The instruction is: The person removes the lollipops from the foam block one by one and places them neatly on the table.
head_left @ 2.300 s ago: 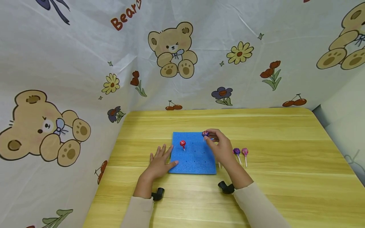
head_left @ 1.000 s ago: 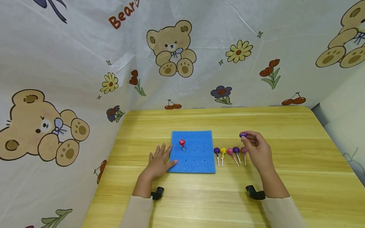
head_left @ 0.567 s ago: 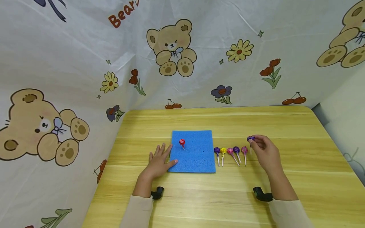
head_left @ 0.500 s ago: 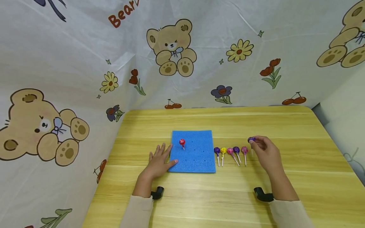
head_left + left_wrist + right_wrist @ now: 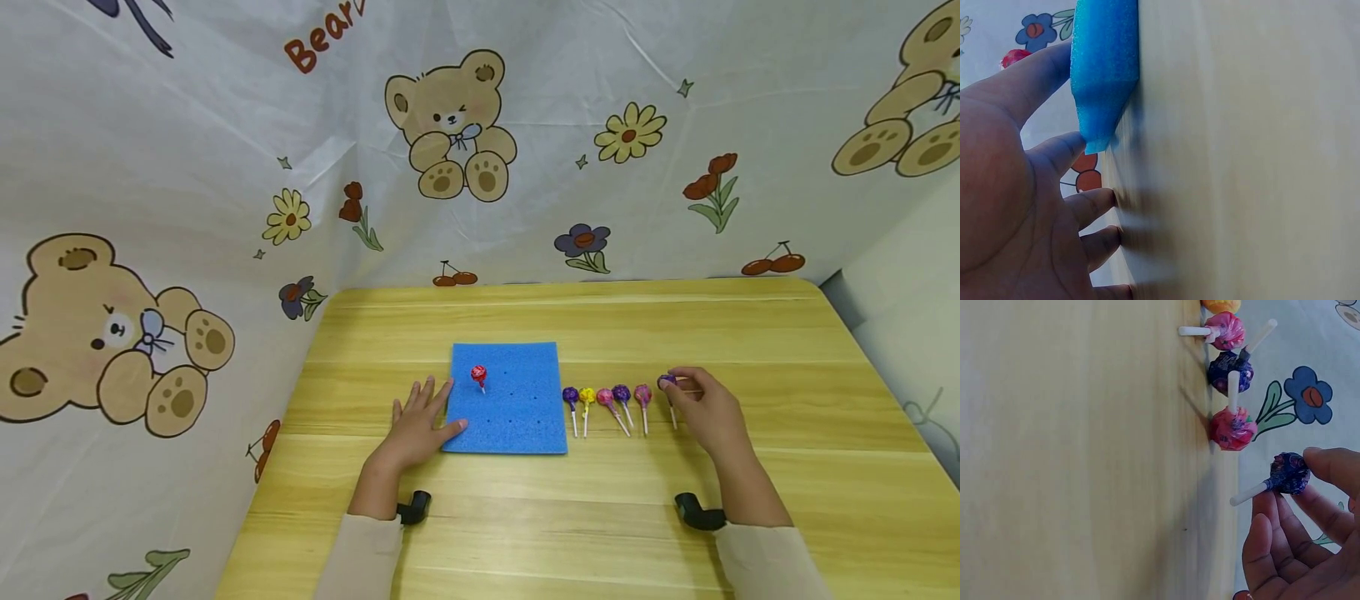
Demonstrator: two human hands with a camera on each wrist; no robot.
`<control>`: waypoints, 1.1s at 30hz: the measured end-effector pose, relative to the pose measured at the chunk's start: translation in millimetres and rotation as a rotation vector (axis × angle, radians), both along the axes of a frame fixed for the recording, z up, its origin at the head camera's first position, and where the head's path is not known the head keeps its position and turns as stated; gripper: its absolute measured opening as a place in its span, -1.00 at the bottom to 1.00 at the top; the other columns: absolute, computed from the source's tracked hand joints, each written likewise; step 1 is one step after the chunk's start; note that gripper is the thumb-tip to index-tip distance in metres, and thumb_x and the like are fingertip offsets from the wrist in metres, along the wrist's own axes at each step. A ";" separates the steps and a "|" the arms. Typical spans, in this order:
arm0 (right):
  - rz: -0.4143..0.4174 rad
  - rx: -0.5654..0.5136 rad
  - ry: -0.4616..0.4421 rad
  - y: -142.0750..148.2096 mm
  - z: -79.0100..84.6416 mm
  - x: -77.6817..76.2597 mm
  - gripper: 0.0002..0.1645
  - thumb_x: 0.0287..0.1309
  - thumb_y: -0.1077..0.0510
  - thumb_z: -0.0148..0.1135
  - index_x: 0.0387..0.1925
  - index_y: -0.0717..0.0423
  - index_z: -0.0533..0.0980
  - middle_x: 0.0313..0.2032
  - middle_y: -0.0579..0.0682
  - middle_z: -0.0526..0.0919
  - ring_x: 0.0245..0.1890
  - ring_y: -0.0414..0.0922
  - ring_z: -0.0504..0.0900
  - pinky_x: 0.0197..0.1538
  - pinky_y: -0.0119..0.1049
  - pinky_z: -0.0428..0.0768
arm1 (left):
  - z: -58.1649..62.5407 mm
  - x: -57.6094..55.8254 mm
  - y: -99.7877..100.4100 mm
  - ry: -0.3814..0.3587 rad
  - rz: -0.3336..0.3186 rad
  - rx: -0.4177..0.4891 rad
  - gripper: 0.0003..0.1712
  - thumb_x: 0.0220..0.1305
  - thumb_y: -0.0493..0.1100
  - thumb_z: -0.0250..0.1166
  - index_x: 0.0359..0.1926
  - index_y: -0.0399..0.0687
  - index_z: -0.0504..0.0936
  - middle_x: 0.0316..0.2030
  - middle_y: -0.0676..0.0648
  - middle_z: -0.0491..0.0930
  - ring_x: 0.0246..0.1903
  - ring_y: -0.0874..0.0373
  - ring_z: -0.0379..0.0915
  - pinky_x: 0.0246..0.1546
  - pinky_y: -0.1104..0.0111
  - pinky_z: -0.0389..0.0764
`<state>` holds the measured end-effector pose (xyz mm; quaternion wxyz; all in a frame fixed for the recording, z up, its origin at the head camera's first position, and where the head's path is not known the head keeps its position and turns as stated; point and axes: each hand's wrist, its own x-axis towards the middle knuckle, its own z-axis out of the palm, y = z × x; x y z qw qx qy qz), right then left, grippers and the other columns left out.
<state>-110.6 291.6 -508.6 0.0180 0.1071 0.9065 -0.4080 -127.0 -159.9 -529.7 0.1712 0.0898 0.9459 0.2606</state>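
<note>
My left hand (image 5: 416,429) lies with fingers spread at the left edge of a blue foam board (image 5: 517,362), the thumb on its top and other fingertips on the table. In the left wrist view the thumb and index finger meet the foam (image 5: 1107,50). A red lollipop (image 5: 478,374) stands upright in the board, among several small holes. My right hand (image 5: 712,417) pinches a purple lollipop (image 5: 1289,474) by its wrapped head between thumb and fingers, its white stick pointing toward the body. It is low over the table, right of a row of lollipops.
Right of the board lie a purple lollipop (image 5: 571,396), a yellow lollipop (image 5: 587,397), a pink lollipop (image 5: 605,398), another purple lollipop (image 5: 622,395) and another pink lollipop (image 5: 642,395). A bear-printed cloth (image 5: 517,242) hangs behind the wooden table (image 5: 540,533).
My right hand has carried the purple lollipop from over the board's far right corner to the right end of the row, then lowered it toward the table. My left hand has stayed put.
</note>
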 end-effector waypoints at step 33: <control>0.065 0.037 -0.099 8.2 -21.5 -4.9 -0.37 0.46 -0.16 0.10 0.22 0.29 0.50 0.03 0.30 0.65 0.04 0.21 0.63 -0.08 -0.10 0.58 | -1.0 0.1 -0.7 -0.008 0.000 0.011 -0.05 0.39 0.36 0.15 0.62 0.32 -0.06 0.64 -0.13 -0.24 0.62 -0.19 -0.50 0.47 -0.34 -0.45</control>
